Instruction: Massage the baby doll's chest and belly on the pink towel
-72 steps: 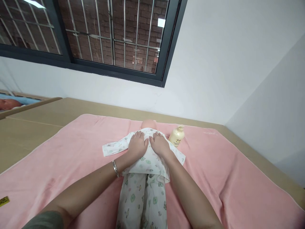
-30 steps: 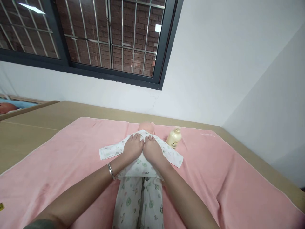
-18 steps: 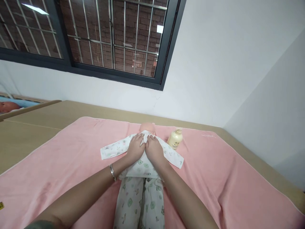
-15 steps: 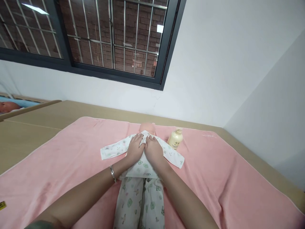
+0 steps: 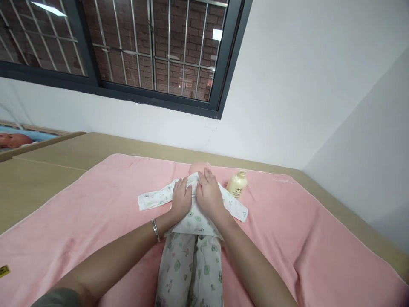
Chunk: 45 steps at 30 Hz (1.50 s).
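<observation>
1. Nearest the lower edge: printed baby trousers (image 5: 191,273) on the doll's legs, lying along the middle of the pink towel (image 5: 105,204).
2. At the towel's near left corner: a small yellow tag (image 5: 5,270).
3. On the left forearm: a silver bangle (image 5: 155,230) at the wrist.
4. Left hand (image 5: 180,199) laid flat, palm down, on the printed baby top (image 5: 194,219) over the doll's chest; fingers together and stretched out, clamped on nothing.
5. Right hand (image 5: 209,194) flat beside it, the two hands touching at the middle of the chest; fingers slightly apart, tips reaching toward the collar, gripping nothing.
6. Empty sleeves of the top spread out to either side on the towel, one to the left (image 5: 153,199), one to the right (image 5: 238,209).
7. Just past the fingertips: the baby doll's head (image 5: 198,166), mostly hidden, near the towel's far edge.
8. Just right of the head, near the right sleeve: a cream lotion bottle (image 5: 237,184), tilted, on the towel.
9. Under the towel: a tan table (image 5: 47,170) running back to a white wall.
10. Beyond the table's far left corner: a wooden crib (image 5: 19,138) with another doll in it.
11. Above: a dark-framed barred window (image 5: 143,51).
</observation>
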{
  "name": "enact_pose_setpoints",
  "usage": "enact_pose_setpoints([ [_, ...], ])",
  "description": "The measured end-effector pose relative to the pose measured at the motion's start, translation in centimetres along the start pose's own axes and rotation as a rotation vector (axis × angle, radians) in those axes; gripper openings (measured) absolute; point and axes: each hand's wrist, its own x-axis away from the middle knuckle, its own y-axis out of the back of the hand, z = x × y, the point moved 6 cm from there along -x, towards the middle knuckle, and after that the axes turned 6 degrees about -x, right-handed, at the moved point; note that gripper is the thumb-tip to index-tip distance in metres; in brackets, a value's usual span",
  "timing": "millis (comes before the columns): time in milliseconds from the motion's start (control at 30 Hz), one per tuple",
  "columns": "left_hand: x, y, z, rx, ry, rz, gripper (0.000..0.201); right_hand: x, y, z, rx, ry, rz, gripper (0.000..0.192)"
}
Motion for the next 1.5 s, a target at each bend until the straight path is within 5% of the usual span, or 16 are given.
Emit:
enact_pose_setpoints([
  [167,-0.1,0.2,0.6,0.069,0.058,-0.026,0.051,-0.4,-2.4,-1.9,-0.012,-0.070,0.118,0.050],
  [300,-0.1,0.1,0.6,0.072,0.049,-0.027,0.049,-0.4,-1.6,-1.6,-0.046,-0.049,0.025,0.051],
  [500,-0.3,0.4,0.6,0.086,0.070,-0.033,0.044,0.1,-2.4,-1.0,0.032,-0.091,0.191,0.051],
  [700,-0.3,0.4,0.4,0.072,0.039,-0.036,0.044,-0.3,-1.0,-1.0,0.051,-0.044,0.072,0.054],
  [800,-0.3,0.4,0.3,0.061,0.045,-0.046,0.044,-0.4,-2.0,-1.7,0.036,-0.055,0.133,0.051],
  [1000,-1.7,0.4,0.4,0.297,0.226,0.015,0.037,-0.2,-1.8,-0.5,-0.114,-0.027,0.183,0.053],
  [1200,-4.2,-0.6,-4.8,0.779,0.320,0.087,0.036,-1.0,5.6,-1.5,-0.274,-0.034,-0.033,0.063],
  [1333,-3.9,-3.9,-10.8,1.279,0.535,0.418,0.051,-1.3,10.4,-5.3,-0.266,-0.184,-0.172,0.063],
  [1500,-2.9,-7.1,-15.5,1.439,0.809,0.584,0.063,-1.2,12.0,-7.8,-0.085,-0.316,-0.196,0.059],
])
